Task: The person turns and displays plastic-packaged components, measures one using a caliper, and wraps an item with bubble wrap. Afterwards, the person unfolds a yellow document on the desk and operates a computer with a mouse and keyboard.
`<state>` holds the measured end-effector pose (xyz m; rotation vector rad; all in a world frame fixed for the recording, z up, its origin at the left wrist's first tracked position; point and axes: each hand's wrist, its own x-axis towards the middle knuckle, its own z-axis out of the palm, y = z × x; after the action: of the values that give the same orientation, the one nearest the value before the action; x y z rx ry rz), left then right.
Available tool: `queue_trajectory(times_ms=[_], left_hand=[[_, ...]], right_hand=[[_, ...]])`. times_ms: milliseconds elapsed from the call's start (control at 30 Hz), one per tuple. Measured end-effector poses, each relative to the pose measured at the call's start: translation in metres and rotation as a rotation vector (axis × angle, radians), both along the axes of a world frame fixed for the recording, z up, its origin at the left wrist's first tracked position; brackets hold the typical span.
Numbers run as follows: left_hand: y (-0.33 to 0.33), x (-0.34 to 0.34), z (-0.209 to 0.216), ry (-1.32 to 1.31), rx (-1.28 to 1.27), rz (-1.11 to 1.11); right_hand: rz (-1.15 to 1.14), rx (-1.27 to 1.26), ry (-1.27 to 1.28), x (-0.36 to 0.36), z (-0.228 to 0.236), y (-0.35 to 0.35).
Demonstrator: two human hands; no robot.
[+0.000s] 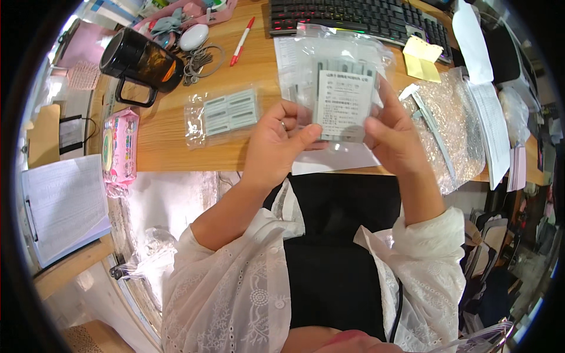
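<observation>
Pinching a clear plastic bag (315,36) from both sides, the two hands stand apart in the head view with the bag stretched between them, just above the near part of the wooden desk (168,157). The left hand (275,144) has its thumb on the lower left corner of a printed white slip (344,109), while the right hand (395,138) sets its thumb by the slip's right edge; some fingers go behind, where their exact hold cannot be told. Such a grip at the edges probably keeps the bag flat and leaves most of the print uncovered, facing the wearer. Whether the slip lies inside the plastic or against its outside is hard to tell. Grey-green pieces (355,66) show through above it. Beneath the bag lies a white paper sheet (335,165), perhaps put there to be within easy sight. Left of the hands, a smaller clear packet (231,112) rests flat, its pale blocks with dark bars seemingly laid face up so they can be seen. On the right, a caliper (434,130) lies across bubble wrap (462,112), likely parked within reach. A keyboard (353,22) sits behind the bag, and a dark mug (140,63) stands far to the left, presumably away from the papers.
</observation>
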<state>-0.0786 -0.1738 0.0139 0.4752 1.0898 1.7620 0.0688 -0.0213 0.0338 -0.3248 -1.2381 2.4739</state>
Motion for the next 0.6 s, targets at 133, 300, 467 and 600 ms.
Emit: queue_trajectory(times_ms=[133,300,467,600], left_hand=[[-0.017,-0.012,-0.002,0.366,-0.153,0.016],[-0.048,-0.083,0.006,1.506,-0.427,0.149],[-0.066,-0.136,-0.014,1.652,-0.559,-0.009],[-0.064,-0.145,-0.006,1.553,-0.549,-0.160]], right_hand=[[-0.147,0.047,-0.107,-0.014,-0.010,-0.010],[-0.182,0.084,-0.158,-0.016,-0.015,-0.006],[-0.216,0.104,-0.199,-0.024,-0.016,-0.004],[-0.247,0.158,-0.257,-0.029,-0.014,0.002]])
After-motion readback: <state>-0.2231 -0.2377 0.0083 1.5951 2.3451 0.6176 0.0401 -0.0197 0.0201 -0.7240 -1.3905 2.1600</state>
